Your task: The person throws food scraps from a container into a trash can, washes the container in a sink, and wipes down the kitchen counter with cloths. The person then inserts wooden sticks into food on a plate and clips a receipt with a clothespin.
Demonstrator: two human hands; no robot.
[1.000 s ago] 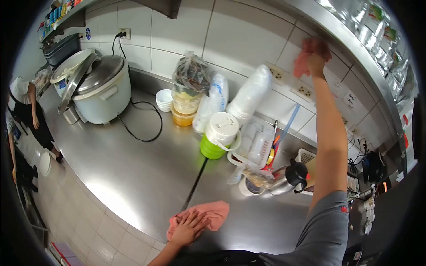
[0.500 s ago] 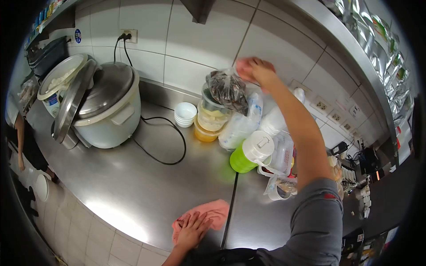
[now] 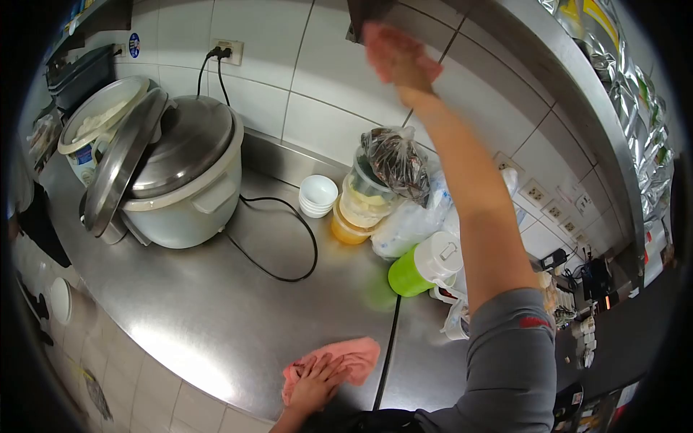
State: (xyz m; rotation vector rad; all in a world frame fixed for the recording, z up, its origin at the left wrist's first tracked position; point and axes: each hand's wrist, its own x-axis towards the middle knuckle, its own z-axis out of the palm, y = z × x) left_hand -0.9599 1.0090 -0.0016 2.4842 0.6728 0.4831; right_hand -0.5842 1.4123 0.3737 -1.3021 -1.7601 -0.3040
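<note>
My left hand [image 3: 316, 384] lies flat on a folded pink cloth [image 3: 359, 355] near the front edge of the steel counter [image 3: 238, 321], its fingers spread over it. High on the tiled wall, my right hand [image 3: 408, 71] presses a second pink cloth [image 3: 384, 47] against the tiles, just below a dark shelf bracket [image 3: 369, 13]. Motion blurs that hand a little. Below my raised forearm are a green and white jug [image 3: 422, 267], stacked tubs [image 3: 361, 202] and a clear bag of dark food [image 3: 397, 160].
A large rice cooker [image 3: 180, 187] stands at the left, its black cord [image 3: 315, 252] looping over the counter. White bowls [image 3: 317, 195] are stacked near the wall. A steel shelf [image 3: 577, 79] overhangs at upper right. Power outlets [image 3: 534, 191] line the wall. A person's dark-clothed leg [image 3: 45, 224] shows at far left.
My right hand has moved up and left along the wall with its cloth, from beside the bagged food to beneath the bracket. My left hand stays on its cloth. The view has shifted slightly.
</note>
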